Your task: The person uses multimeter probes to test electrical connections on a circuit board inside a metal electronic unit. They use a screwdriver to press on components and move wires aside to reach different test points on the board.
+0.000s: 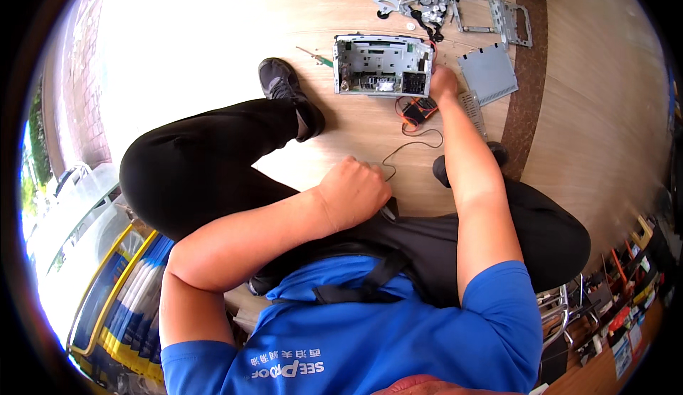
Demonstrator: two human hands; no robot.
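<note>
An opened metal car stereo chassis (383, 55) stands on the floor in front of me, its inside facing up with circuit parts along the near edge. My right hand (444, 84) is closed against its right side; the fingertips and anything in them are hidden. A red wire (433, 48) shows just beyond that hand. My left hand (356, 189) is curled over my lap, its grip hidden, with a thin black cable (395, 155) running up to it. This cable leads from an orange and black multimeter (418, 111) lying nearest the chassis.
A green-handled screwdriver (322, 60) lies left of the chassis. At the right are a flat grey metal cover (489, 73), a perforated plate (472, 110) and a metal bracket frame (509, 21). Loose mechanism parts (425, 2) lie at the back. My shoe (279, 79) is close by.
</note>
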